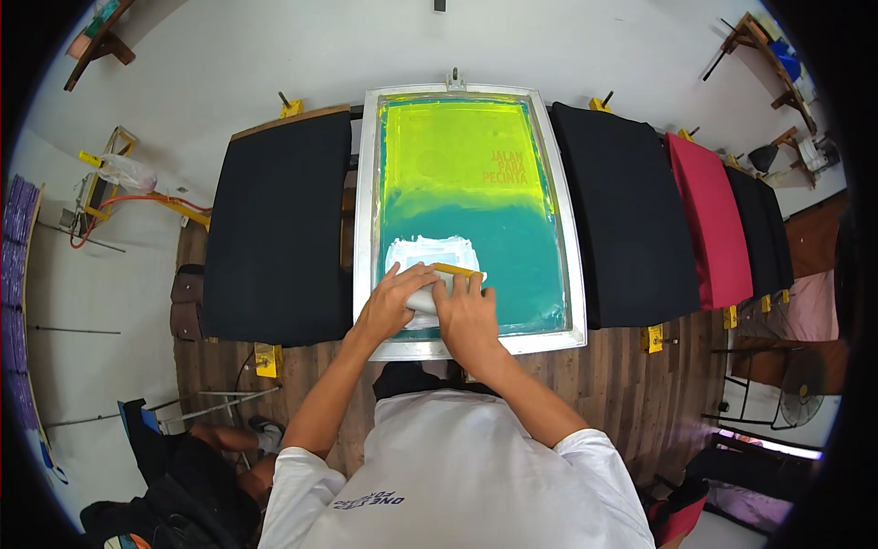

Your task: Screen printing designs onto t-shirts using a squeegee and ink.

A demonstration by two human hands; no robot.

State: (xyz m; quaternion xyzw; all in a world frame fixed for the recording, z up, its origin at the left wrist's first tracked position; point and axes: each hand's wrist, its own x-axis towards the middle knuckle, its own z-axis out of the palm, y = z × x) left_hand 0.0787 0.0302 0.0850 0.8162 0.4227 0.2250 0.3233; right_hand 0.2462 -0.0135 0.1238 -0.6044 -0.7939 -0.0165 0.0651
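Note:
Both of my hands grip a squeegee (423, 300) with a grey body and a yellow strip along its far edge. My left hand (389, 302) is closed round its left end, and my right hand (468, 318) wraps the right end. It rests tilted over the near part of a screen-printing frame (573, 265) with a silvery metal rim. White ink (439, 249) lies on the mesh just beyond the squeegee. The mesh is teal (521, 242) in the near half and yellow-green in the far half, where small reddish lettering shows. My fingers hide part of the squeegee.
Black fabric-covered boards (279, 229) flank the frame on the left and right (622, 220), with a red board (709, 229) farther right. Yellow clamps (267, 360) sit along the board edges. A seated person (197, 476) is at the lower left; a fan (803, 389) stands at the right.

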